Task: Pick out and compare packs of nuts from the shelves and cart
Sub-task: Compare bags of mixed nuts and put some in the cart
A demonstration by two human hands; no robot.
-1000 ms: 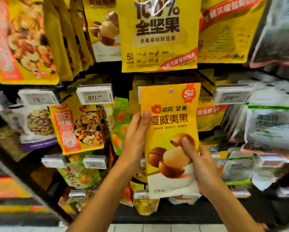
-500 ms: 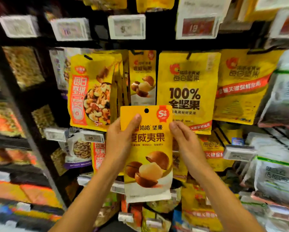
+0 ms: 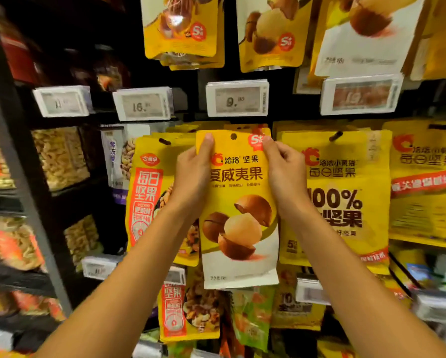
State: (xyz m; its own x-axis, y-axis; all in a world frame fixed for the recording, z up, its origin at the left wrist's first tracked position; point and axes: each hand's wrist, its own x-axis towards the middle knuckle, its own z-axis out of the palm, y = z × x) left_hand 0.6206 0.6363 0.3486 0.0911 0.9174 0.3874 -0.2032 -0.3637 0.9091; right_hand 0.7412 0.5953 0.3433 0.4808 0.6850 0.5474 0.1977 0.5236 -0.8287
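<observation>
I face a dark shop rack (image 3: 188,99) hung with rows of nut pouches. To the right, far against the rack, hangs a wide yellow foil pouch printed "100%" in black (image 3: 346,202). To the left hangs a yellow pouch with a red-and-white label panel and a picture of mixed nuts (image 3: 149,197).

Between these two and nearer to me, I hold up the yellow-and-white pouch with brown macadamia nuts pictured on its front (image 3: 240,210). It is upright and faces me, overlapping the edges of both neighbours.

My left hand (image 3: 190,177) grips its upper left edge, with the thumb pressed on the front near the top corner and the fingers hidden behind. My right hand (image 3: 286,174) pinches the upper right corner, the thumb tip on the red round badge and the other fingers curled.

Just above the pouch sits a white price tag reading "9" (image 3: 237,98). A small round hang hole (image 3: 233,136) shows at the pouch's top, between my thumbs.
</observation>
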